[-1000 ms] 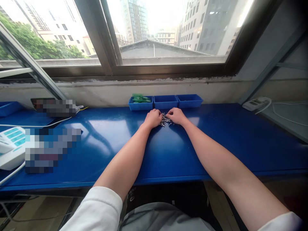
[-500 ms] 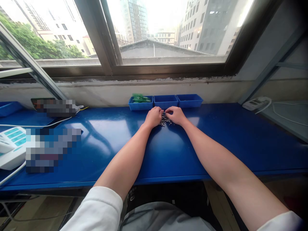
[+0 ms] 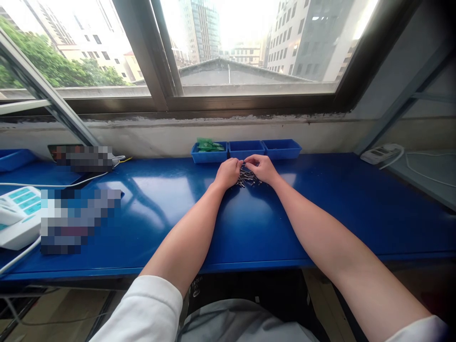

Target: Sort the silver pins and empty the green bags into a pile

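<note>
Two bare hands, one heap of small parts (image 3: pixel 247 178), three blue bins, all sharing one blue table (image 3: pixel 249 237). Left hand (image 3: pixel 229 172): resting at the left edge of the heap, its fingers bending inward and its thumb side facing the right hand (image 3: pixel 262 169). Right hand: arching over the heap's far right side, thumb and forefinger drawing close together near the left hand's fingertips (whether either hand is grasping a part, one cannot tell at this size). Heap: lying loose on the table between and just below the hands, slender pieces in dark and silvery tones pointing in several directions. Bins: standing side by side in a row just beyond the hands, near the wall; the left bin (image 3: pixel 210 156) is holding green packets (image 3: pixel 210 145), while the middle bin (image 3: pixel 238 154) and the right bin (image 3: pixel 285 153) are continuing the line. Left end of the table: a white power strip (image 3: pixel 21 228) is lying near the edge, a pixelated patch (image 3: pixel 81 218) is covering whatever is beside it, and a white cable (image 3: pixel 53 184) is running behind. Far right corner: a white device (image 3: pixel 379 153) is sitting well apart from the hands. White sleeves (image 3: pixel 142 304) are covering the upper arms.
</note>
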The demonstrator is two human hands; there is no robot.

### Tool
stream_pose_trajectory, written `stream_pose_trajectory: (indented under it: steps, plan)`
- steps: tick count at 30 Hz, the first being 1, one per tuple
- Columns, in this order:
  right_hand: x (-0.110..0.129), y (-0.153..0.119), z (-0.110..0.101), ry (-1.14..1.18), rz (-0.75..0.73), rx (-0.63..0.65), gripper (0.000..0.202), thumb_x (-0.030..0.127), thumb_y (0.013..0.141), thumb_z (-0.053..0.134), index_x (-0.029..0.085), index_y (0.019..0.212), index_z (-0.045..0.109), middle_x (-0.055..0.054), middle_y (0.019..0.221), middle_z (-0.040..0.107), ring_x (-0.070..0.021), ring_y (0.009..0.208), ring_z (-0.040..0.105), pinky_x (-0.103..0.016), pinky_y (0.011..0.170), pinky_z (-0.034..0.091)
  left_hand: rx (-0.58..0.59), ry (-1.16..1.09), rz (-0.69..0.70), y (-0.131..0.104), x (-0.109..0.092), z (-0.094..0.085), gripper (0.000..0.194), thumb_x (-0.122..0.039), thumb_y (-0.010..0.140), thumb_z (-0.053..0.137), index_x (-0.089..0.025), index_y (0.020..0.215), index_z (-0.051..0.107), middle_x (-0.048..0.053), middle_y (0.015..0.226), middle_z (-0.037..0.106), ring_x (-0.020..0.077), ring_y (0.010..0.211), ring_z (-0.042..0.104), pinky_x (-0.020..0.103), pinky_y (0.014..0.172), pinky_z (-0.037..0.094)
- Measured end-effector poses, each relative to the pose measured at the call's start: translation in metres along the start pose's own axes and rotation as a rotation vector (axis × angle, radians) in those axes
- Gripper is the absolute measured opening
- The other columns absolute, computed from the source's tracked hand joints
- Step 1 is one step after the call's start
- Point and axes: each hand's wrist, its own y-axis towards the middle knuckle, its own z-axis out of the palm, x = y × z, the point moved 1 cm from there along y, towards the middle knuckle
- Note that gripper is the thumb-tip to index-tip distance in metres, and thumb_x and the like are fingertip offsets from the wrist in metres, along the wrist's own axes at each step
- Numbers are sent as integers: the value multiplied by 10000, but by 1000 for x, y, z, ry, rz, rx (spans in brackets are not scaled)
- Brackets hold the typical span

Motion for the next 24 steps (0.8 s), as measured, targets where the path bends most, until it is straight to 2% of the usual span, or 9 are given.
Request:
stream_pose_trajectory:
  steps: [4,7,12,16,19,24]
  plan:
    - [0,2,-1,185,78,40,201,327,624,689,159,735,674,-26,697,668,-156,657,598,-285,644,481,0,-26,-1,0,-2,-1,374,-349,947,314,-184,705,547,69,781,620,178,756,567,293,677,400]
    - [1,3,-2,242,120,23,235,340,572,722,156,708,668,-20,667,658,-153,635,591,-283,624,477,16,-36,-46,-1,-4,-4,380,-388,949,307,-188,752,564,69,820,636,181,797,578,287,704,406]
    - [-1,6,-6,180,235,-116,234,338,559,715,151,693,670,-17,630,646,-158,620,591,-286,608,478,-19,-9,-213,-1,1,-8,451,-464,951,232,-202,812,572,81,902,648,209,886,593,307,760,415]
    - [-13,10,-12,173,294,-227,285,315,591,679,149,823,685,-48,786,695,-190,746,635,-302,668,505,-56,5,-318,-1,9,-9,464,-469,950,213,-206,822,573,94,924,645,228,924,594,323,782,417]
    - [-22,13,-19,69,274,-301,350,296,636,639,150,953,672,-65,925,699,-211,871,638,-328,762,507,-49,9,-341,-1,12,-8,444,-461,948,230,-207,822,573,96,924,642,230,937,589,325,792,418]
    - [-22,14,-28,-355,187,-326,447,245,675,606,153,1111,641,-77,1061,670,-255,995,572,-391,889,454,-20,12,-330,-1,11,-6,387,-425,940,278,-206,819,574,96,933,638,233,941,583,334,808,426]
